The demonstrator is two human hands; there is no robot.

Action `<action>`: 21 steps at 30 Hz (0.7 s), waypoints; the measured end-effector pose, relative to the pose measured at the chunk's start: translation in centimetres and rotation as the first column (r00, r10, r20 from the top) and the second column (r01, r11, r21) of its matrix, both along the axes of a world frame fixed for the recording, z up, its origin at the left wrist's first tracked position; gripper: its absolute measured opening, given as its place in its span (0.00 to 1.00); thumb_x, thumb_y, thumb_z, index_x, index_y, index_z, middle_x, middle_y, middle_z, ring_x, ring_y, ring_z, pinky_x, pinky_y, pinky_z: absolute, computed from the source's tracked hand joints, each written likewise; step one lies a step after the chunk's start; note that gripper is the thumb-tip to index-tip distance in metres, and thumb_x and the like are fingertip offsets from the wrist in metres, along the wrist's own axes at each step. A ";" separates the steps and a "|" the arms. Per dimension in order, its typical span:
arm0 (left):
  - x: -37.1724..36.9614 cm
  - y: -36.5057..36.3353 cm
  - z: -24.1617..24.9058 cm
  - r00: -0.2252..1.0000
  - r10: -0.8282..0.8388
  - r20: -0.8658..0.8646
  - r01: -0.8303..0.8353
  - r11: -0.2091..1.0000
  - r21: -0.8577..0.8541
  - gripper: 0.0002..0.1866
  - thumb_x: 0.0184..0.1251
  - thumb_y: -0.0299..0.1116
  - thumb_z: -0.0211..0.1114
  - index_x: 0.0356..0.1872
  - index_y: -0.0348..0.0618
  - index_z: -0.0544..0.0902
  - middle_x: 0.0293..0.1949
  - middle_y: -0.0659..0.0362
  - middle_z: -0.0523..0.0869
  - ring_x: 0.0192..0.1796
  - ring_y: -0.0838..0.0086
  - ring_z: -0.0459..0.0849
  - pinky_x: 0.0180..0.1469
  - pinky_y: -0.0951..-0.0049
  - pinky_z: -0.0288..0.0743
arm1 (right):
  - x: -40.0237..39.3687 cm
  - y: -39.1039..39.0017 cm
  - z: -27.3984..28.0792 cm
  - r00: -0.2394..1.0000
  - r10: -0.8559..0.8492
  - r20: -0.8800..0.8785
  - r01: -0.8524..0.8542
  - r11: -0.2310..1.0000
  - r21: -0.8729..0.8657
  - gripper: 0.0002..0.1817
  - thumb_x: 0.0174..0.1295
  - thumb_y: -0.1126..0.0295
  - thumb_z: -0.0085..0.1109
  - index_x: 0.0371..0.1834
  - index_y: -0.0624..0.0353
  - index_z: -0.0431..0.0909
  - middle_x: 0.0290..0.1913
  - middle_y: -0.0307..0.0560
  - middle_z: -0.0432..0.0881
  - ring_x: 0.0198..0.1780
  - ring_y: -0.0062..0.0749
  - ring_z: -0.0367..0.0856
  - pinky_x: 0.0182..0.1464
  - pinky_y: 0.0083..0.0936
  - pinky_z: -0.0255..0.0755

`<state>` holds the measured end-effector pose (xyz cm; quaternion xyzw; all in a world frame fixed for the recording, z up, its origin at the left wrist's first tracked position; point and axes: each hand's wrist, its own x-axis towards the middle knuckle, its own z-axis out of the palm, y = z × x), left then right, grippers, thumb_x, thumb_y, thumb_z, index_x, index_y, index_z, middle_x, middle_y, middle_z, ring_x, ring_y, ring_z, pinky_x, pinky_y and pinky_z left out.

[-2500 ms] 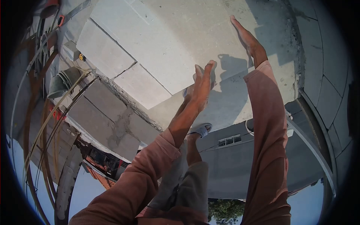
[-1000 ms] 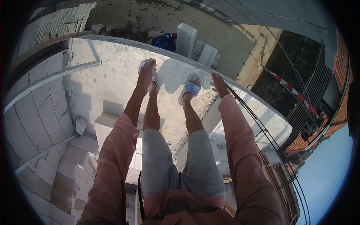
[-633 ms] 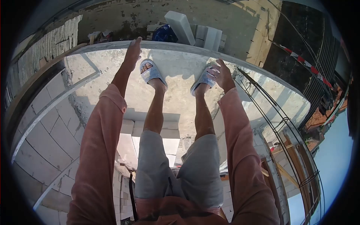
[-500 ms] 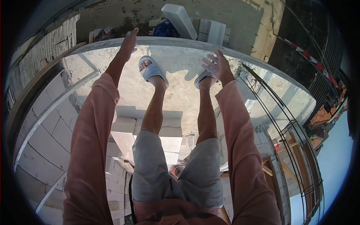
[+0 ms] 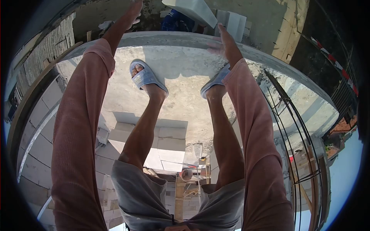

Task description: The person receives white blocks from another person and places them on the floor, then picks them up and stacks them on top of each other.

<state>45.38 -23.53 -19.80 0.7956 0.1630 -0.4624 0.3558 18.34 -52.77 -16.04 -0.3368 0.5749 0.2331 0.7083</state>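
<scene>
At the top, past the slab's edge, a large pale block (image 5: 194, 10) is tilted. Below and behind it is a person in dark blue (image 5: 175, 21), mostly hidden by the block. My left hand (image 5: 133, 16) reaches out to the left of the block, apart from it, with the fingers spread and nothing in it. My right hand (image 5: 225, 44) is just below the block's lower right end, fingers apart and holding nothing; its thumb side is close to the block, and whether they touch is unclear.
I stand in blue sandals (image 5: 147, 77) on a concrete slab (image 5: 181, 96). Bent rebar (image 5: 289, 111) rises at the right. White blocks (image 5: 169, 142) and a bucket (image 5: 186, 175) show below. Red-white tape (image 5: 335, 63) hangs at the far right. More blocks (image 5: 235, 25) lie beyond the edge.
Both my hands have moved up and farther out over the edge. The pale block has shifted up and right in view, and my knees have spread and bent.
</scene>
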 end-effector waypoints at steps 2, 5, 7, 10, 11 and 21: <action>-0.3 -0.7 -0.7 0.999 -0.034 0.024 0.036 0.993 -0.109 0.50 0.68 0.71 0.54 0.81 0.48 0.54 0.75 0.46 0.66 0.75 0.58 0.68 0.74 0.52 0.65 | 0.4 -1.4 -4.0 0.998 0.038 -0.045 -0.040 0.998 -0.040 0.52 0.65 0.33 0.59 0.83 0.46 0.46 0.77 0.67 0.57 0.66 0.71 0.73 0.63 0.69 0.72; -1.3 -0.4 -1.6 0.959 -0.192 0.210 0.251 0.918 -0.306 0.41 0.78 0.60 0.49 0.78 0.34 0.62 0.77 0.47 0.65 0.79 0.64 0.63 0.76 0.60 0.62 | 1.2 -2.7 -9.3 0.999 0.015 -0.040 -0.019 0.995 -0.099 0.52 0.64 0.30 0.56 0.83 0.45 0.47 0.77 0.61 0.58 0.65 0.70 0.74 0.62 0.70 0.71; -0.8 -1.1 -3.1 0.943 -0.248 0.220 0.308 0.903 -0.301 0.42 0.77 0.61 0.50 0.78 0.35 0.62 0.77 0.47 0.65 0.78 0.63 0.63 0.76 0.59 0.63 | 3.1 -2.4 -11.0 1.000 0.000 -0.017 -0.002 0.995 -0.100 0.49 0.65 0.31 0.54 0.83 0.45 0.49 0.77 0.59 0.60 0.66 0.68 0.74 0.62 0.69 0.71; -0.8 -2.3 -4.9 0.945 -0.277 0.174 0.319 0.898 -0.304 0.43 0.76 0.62 0.50 0.78 0.37 0.61 0.77 0.47 0.65 0.78 0.62 0.64 0.75 0.58 0.63 | 5.3 -1.7 -12.9 0.997 -0.065 0.035 0.066 0.998 -0.024 0.46 0.67 0.33 0.51 0.81 0.46 0.52 0.76 0.56 0.62 0.67 0.65 0.74 0.63 0.67 0.70; -1.0 -2.5 -5.4 0.948 -0.278 0.155 0.314 0.896 -0.314 0.43 0.75 0.62 0.51 0.78 0.38 0.61 0.77 0.47 0.65 0.77 0.62 0.64 0.75 0.58 0.63 | 5.7 -1.4 -13.4 0.995 -0.092 0.048 0.092 0.996 0.005 0.45 0.67 0.33 0.51 0.81 0.46 0.53 0.76 0.56 0.63 0.67 0.64 0.74 0.64 0.66 0.70; -2.5 -6.8 -5.9 0.966 -0.255 -0.030 0.217 0.874 -0.435 0.45 0.71 0.65 0.53 0.79 0.43 0.60 0.75 0.46 0.66 0.75 0.59 0.67 0.74 0.55 0.65 | 7.5 1.3 -12.3 0.949 -0.307 0.070 0.296 0.946 0.133 0.37 0.72 0.38 0.41 0.77 0.48 0.62 0.73 0.47 0.71 0.69 0.55 0.73 0.67 0.58 0.68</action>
